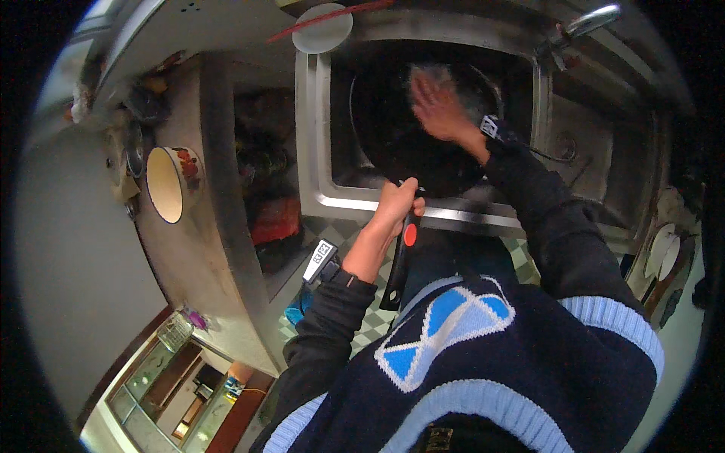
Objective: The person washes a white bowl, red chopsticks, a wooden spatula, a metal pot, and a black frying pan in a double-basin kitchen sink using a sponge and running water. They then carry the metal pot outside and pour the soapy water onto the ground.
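Note:
A large dark pan (385, 128) lies in the left basin of a steel sink (310, 136), its black handle (400, 264) with a red spot reaching over the front rim. My left hand (396, 204) is closed round that handle near the pan. My right hand (442, 113) is inside the pan, fingers stretched out over the bottom and blurred by motion. A pale, indistinct smear shows about those fingertips; I cannot make out what it is.
A second basin (589, 151) and tap (585, 26) are at the right. A white bowl (321, 34) with red chopsticks (370, 7) stands behind the sink. An enamel pot (170, 185) sits on the left counter (196, 249). White dishes (661, 249) lie at far right.

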{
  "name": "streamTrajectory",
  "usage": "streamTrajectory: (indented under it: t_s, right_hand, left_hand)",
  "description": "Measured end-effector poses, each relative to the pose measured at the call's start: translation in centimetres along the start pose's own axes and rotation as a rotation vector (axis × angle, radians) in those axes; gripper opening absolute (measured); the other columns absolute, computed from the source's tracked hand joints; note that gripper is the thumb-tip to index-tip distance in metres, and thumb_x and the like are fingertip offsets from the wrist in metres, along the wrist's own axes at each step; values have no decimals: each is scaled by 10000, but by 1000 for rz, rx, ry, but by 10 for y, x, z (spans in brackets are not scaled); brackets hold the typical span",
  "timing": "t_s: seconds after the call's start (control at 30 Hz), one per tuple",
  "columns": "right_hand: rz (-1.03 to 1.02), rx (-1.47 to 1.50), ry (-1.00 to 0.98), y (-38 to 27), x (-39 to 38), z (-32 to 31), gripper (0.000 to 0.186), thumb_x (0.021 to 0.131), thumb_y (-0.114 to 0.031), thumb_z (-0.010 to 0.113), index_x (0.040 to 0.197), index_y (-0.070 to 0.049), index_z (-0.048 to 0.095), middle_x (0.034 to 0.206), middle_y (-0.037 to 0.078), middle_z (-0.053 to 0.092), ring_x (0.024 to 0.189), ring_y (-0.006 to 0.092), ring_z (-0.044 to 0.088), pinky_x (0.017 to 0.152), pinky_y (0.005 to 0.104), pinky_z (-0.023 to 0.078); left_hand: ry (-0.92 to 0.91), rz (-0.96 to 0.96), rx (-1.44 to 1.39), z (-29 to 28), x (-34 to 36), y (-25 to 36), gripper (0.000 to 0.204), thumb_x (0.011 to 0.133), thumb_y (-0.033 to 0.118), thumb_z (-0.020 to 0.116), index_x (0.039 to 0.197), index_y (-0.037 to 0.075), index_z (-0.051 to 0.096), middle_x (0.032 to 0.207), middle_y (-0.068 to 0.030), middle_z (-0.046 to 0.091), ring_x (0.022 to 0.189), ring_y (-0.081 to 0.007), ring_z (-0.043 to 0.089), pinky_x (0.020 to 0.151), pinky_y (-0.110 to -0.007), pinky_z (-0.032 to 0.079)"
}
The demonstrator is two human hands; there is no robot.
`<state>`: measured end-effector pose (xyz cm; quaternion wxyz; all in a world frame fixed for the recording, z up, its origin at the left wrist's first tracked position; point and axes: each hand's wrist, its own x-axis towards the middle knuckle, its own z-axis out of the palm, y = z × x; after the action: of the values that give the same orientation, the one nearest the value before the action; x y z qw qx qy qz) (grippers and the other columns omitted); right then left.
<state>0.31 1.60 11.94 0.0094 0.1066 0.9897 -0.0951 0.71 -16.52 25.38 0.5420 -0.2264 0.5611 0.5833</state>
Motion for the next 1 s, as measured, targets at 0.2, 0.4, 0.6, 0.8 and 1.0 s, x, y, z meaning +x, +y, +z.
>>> streamTrajectory:
  t_s: [0.2,0.4,0.6,0.8,1.0]
  right_hand:
    - [-212,265,-19,-66,-8,8,578,915,-349,319,1401,-89,146,1459,141,108,1334,345,119,1063,499,114]
    - [-375,275,-455,-1,-77,-22,574,920,-345,304,1407,-102,123,1471,120,41,1345,332,68,1066,497,112]
    - [-83,58,-332,24,-22,-23,572,913,-337,325,1389,-59,174,1457,165,79,1326,370,127,1060,495,138]
    - [-183,144,-124,-54,-3,-8,574,912,-361,312,1395,-84,171,1460,155,82,1332,358,118,1049,521,140]
    - [-354,333,-555,-14,-74,-26,577,925,-344,278,1407,-82,97,1469,140,14,1349,327,51,1078,461,91]
  left_hand:
    - [18,1,-19,-6,6,-3,47,813,29,433,801,36,388,652,-37,391,453,-121,377,381,-277,312]
    - [-27,-23,-34,-8,9,-3,49,819,19,425,854,47,405,663,-38,414,437,-120,386,372,-273,319]
    - [-16,-11,-25,-2,1,-3,88,808,24,443,747,41,380,637,-36,381,451,-120,370,384,-272,314]
    - [8,1,-8,-4,3,-5,100,807,30,445,733,31,377,653,-36,375,467,-120,367,391,-271,309]
    - [-16,12,20,-5,4,1,80,817,29,429,756,35,379,658,-39,380,467,-124,367,392,-272,306]
